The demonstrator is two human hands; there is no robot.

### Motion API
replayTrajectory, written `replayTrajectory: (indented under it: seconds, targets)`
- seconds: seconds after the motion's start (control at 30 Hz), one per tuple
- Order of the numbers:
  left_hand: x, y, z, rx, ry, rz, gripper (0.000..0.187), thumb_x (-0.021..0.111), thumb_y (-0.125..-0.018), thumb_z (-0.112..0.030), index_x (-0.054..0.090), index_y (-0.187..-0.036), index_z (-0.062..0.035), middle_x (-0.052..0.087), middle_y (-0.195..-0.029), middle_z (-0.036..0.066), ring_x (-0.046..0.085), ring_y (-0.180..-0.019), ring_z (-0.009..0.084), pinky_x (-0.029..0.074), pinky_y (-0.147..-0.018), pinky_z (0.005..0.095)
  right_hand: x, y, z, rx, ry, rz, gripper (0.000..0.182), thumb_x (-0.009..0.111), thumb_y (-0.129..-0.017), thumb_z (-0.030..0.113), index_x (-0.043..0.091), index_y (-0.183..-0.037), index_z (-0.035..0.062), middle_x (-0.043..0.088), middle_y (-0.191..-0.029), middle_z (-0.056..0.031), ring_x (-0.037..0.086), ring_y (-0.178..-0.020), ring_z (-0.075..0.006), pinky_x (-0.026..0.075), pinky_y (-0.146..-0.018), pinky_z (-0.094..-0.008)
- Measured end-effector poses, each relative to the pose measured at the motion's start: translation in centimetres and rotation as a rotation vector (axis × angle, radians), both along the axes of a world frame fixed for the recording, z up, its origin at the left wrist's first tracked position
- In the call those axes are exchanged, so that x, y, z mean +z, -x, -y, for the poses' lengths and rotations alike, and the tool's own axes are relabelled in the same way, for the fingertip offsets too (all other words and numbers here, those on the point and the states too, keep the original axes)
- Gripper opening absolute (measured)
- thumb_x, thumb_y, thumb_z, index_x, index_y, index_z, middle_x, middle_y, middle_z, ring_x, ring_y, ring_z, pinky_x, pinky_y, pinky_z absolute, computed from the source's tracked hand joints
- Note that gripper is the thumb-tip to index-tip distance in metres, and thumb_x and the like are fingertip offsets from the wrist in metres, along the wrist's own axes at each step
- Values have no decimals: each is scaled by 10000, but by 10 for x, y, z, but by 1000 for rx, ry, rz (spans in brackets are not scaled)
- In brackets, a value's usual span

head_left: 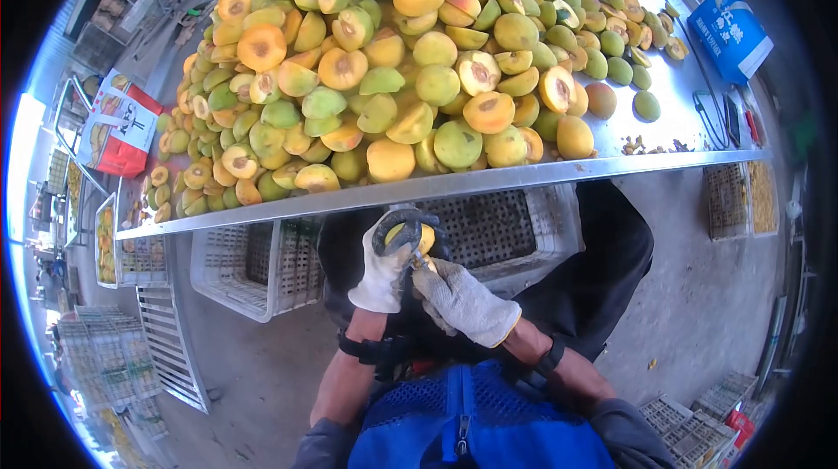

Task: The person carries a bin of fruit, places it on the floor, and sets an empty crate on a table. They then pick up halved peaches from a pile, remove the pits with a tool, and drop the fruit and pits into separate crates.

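Observation:
My left hand (381, 266), in a white glove with dark grey fingers, is closed round a yellow peach half (426, 238) just below the table's front edge. My right hand (465, 296), in a whitish knit glove, is closed on a small metal pitting tool (419, 259), which meets the fruit's lower side. Glove and fingers hide most of the tool, so its shape cannot be made out. Above both hands, a large heap of halved and whole yellow-green peaches (382, 113) covers much of the metal table (419, 189). Several cut faces show brown stone cavities.
Beneath the table stand a plastic crate (560, 217) in front of my knees and a pale crate (262, 294) to its left. A blue box (730, 30) and dark scraps (655, 147) lie at the table's right; a red-and-white bag (119, 126) is at its left.

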State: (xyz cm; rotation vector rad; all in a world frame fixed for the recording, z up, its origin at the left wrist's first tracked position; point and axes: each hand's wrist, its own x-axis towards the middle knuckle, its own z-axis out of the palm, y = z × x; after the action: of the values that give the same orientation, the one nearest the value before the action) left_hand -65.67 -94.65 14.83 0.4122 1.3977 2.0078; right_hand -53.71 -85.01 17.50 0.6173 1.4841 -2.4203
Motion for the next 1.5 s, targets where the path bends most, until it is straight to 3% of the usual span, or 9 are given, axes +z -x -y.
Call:
replayTrajectory:
  seconds: [0.27,0.4,0.57,0.8,1.0,1.2,1.33,1.4,1.5]
  targets:
    - [-22,0,6,-192,-172,299,400,734,-774,-154,622,-1103,43,686,-1007,134,680,-915,213,571,-853,333,-5,-16,-1,34,432,38,392,491,-1004,446,565,-873,84,494,-557,0,432,-402,-101,310,-373,-248]
    - [-50,-9,-3,17,-206,500,353,681,-833,-164,616,-1119,34,681,-1010,125,681,-930,221,578,-842,342,-10,-17,-7,17,355,10,354,486,-1015,411,562,-932,75,495,-601,3,419,-429,-105,312,-392,-250]
    - [-65,-17,-6,144,-46,257,411,662,-884,-279,592,-1132,41,687,-966,128,703,-820,237,597,-768,355,-10,-13,-1,-81,98,17,346,515,-1005,369,588,-894,50,508,-599,9,449,-455,-82,329,-395,-240]
    - [-79,-26,-8,171,-36,524,418,591,-944,-358,597,-1112,25,680,-929,121,690,-775,225,590,-732,344,-16,-24,-15,-32,116,34,382,542,-987,405,619,-881,47,573,-685,2,479,-496,-73,363,-426,-235]
    - [-65,-37,-28,164,75,494,466,544,-966,-440,593,-1095,5,659,-868,125,672,-727,238,577,-689,352,-33,-34,-17,-171,508,146,396,570,-959,477,590,-861,94,507,-581,11,426,-411,-95,304,-390,-242]
    - [-80,-36,-31,128,-16,871,662,465,-927,-644,562,-1136,-23,638,-808,150,638,-651,254,542,-594,352,-17,-38,-31,-72,-40,-29,391,523,-991,422,562,-834,66,507,-582,-5,442,-428,-100,315,-394,-252]
    - [-107,-32,-27,-14,-374,1037,795,410,-873,-759,515,-1273,-80,624,-1113,146,634,-988,289,549,-867,446,-14,-46,-40,-74,100,-81,403,474,-1002,435,548,-867,63,447,-545,5,395,-416,-93,291,-389,-246]
    - [-62,-33,-40,191,-90,675,762,396,-900,-728,460,-1348,-115,540,-1318,102,549,-1175,309,488,-1000,481,-6,-54,-61,-90,406,50,387,494,-992,442,565,-888,75,429,-562,20,383,-419,-92,294,-390,-263]
    - [-37,-23,-27,41,-283,728,518,433,-988,-511,486,-1295,-97,601,-1213,92,601,-1113,271,542,-931,436,-104,-43,-72,-207,-748,105,532,466,-980,494,612,-896,-11,573,-653,-90,556,-593,-213,413,-555,-363]
